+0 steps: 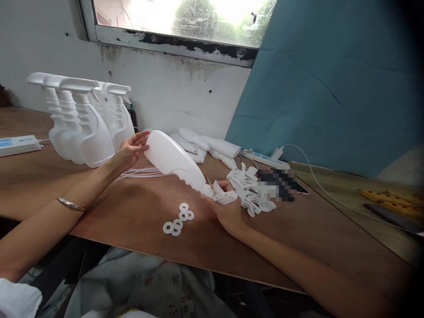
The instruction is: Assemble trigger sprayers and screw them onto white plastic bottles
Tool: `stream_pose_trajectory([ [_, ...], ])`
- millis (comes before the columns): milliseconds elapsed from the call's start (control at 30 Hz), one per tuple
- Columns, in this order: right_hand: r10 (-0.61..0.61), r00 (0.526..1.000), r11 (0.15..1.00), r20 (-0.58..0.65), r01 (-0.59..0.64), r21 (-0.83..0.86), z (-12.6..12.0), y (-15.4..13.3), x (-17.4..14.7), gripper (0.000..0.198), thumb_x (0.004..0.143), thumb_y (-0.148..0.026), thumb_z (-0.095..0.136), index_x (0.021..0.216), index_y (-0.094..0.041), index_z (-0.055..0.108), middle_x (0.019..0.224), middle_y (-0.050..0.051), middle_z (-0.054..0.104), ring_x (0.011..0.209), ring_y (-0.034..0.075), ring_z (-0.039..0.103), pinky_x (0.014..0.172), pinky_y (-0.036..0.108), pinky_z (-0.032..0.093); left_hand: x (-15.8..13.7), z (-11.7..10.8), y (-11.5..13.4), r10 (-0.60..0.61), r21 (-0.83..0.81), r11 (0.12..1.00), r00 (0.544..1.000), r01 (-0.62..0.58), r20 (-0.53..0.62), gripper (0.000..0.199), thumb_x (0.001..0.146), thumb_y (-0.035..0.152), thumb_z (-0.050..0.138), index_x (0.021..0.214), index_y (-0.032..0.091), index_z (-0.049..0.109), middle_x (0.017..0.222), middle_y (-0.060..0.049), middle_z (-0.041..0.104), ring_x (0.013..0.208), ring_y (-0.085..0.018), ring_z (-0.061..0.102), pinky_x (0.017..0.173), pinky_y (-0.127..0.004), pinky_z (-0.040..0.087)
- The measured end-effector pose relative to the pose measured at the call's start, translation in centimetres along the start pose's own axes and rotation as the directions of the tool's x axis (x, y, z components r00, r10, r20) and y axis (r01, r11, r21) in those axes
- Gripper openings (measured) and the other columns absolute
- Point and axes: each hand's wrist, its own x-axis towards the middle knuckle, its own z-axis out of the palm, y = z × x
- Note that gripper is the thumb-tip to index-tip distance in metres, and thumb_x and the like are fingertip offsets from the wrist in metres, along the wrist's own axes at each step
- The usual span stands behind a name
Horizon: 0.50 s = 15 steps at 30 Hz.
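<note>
On my feed, the left hand [134,148] grasps the broad base of a smooth white plastic bottle [174,157] with its fingertips, while the right hand [228,207] clasps a white plastic trigger spray head [223,194] at its neck; I can't tell whether it is seated. The bottle hangs tilted above the brown wooden table [132,238], neck pointing between four and five o'clock. I'd judge it light, springy and slightly slippery, best held by the ribbed grip; the trigger looks more delicate. From the bottle, flat white ring washers [183,220] lie at six o'clock, loose white spray heads [248,190] at four, and upright white spray bottles [96,132] at ten.
</note>
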Motion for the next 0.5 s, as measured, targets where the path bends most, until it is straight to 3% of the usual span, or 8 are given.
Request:
stream_pose_trajectory([
  [133,0.092,0.996,0.995,-0.008,-0.092,0.040,0.03,-0.28,0.23,0.026,0.067,-0.034,0.066,0.082,-0.021,0.050,0.077,0.001,0.055,0.069,0.018,0.050,0.061,0.030,0.042,-0.21,0.14,0.27,-0.092,-0.022,0.996,0.995,0.092,-0.022,0.045,0.049,-0.002,0.064,0.089,0.018,0.066,0.091,-0.003,0.065,0.086,-0.016,0.059,0.071,-0.021,0.050],
  [333,0.122,0.993,0.990,0.006,-0.122,0.073,-0.08,-0.23,0.29,0.020,0.068,-0.027,0.066,0.082,-0.024,0.052,0.078,0.001,0.053,0.068,0.019,0.049,0.059,0.031,0.041,-0.39,0.07,0.14,-0.175,-0.086,0.981,0.985,0.174,-0.007,0.023,0.060,0.014,0.055,0.079,0.017,0.068,0.081,-0.003,0.064,0.085,-0.018,0.058,0.076,-0.029,0.052],
  [500,0.120,0.993,0.991,0.014,-0.121,0.057,-0.07,0.09,0.30,0.024,0.066,-0.029,0.067,0.083,-0.020,0.052,0.073,-0.001,0.051,0.064,0.015,0.046,0.057,0.028,0.039,-0.69,0.60,0.15,-0.195,-0.158,0.970,0.980,0.186,-0.039,0.013,0.066,0.022,0.057,0.073,0.015,0.065,0.089,-0.005,0.064,0.086,-0.022,0.057,0.076,-0.042,0.053],
])
